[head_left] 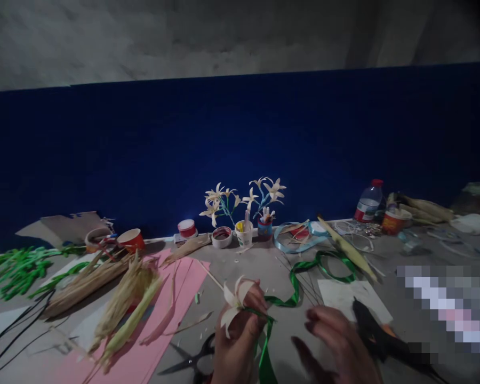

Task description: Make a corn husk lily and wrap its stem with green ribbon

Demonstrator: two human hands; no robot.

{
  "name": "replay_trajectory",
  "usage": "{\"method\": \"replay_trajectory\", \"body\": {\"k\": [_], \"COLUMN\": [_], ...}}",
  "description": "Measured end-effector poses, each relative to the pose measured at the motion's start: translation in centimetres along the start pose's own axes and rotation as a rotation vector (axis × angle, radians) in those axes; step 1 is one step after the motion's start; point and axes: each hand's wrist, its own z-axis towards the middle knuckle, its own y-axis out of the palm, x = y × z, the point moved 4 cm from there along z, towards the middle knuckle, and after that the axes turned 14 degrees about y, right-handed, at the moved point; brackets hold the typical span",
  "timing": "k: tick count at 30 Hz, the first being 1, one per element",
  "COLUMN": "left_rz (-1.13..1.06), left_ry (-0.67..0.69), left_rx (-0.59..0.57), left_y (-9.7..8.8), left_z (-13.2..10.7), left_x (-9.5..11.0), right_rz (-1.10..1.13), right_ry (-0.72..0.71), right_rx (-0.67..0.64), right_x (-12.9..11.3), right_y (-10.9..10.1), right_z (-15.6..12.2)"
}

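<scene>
My left hand (238,338) is closed around a pale corn-husk flower (235,301) on a thin stick. A green ribbon (304,277) wraps at the flower's base and trails down past the hand and off across the table. My right hand (336,344) hovers low at the right of it, fingers spread and blurred, holding nothing that I can see. Black scissors (192,360) lie just left of my left hand. A black glue gun (378,333) rests to the right of my right hand.
Dried husks (120,290) and pink paper (160,320) lie at left, green leaf stems (12,266) beyond them. Small cups with finished flowers (244,205), tape rolls, a red cup (131,240), a blue ribbon coil (296,237) and a water bottle (368,201) line the blue wall.
</scene>
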Motion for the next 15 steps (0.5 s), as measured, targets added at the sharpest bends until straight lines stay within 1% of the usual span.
{"method": "replay_trajectory", "body": {"k": [1, 2, 3, 5, 6, 9, 13, 15], "left_rz": [-0.005, -0.008, -0.011, -0.019, -0.023, -0.040, -0.056, -0.058], "left_ry": [-0.017, -0.032, -0.045, -0.074, -0.082, -0.087, -0.087, -0.104], "left_rx": [0.009, 0.023, 0.045, 0.108, 0.134, 0.153, 0.155, 0.134], "left_y": [0.1, 0.1, 0.1, -0.1, -0.2, -0.1, -0.1, -0.1], "left_z": [-0.2, -0.4, -0.6, -1.0, -1.2, -1.3, -1.5, -1.8], "left_x": [-0.1, -0.2, -0.2, -0.3, -0.2, 0.0, 0.1, -0.1], "right_rz": [0.062, 0.112, 0.150, 0.224, 0.250, 0.310, 0.314, 0.285], "right_ry": [-0.004, -0.018, -0.026, -0.073, -0.108, -0.176, -0.192, -0.175], "right_rx": [0.030, 0.127, 0.188, 0.259, 0.266, 0.261, 0.275, 0.245], "right_x": [-1.5, -2.7, -3.5, -4.6, -4.9, -5.2, -5.0, -5.0], "right_y": [1.0, 1.5, 1.9, 2.3, 2.4, 2.2, 1.8, 1.7], "right_z": [0.5, 1.0, 1.4, 2.3, 2.7, 3.3, 3.0, 2.7]}}
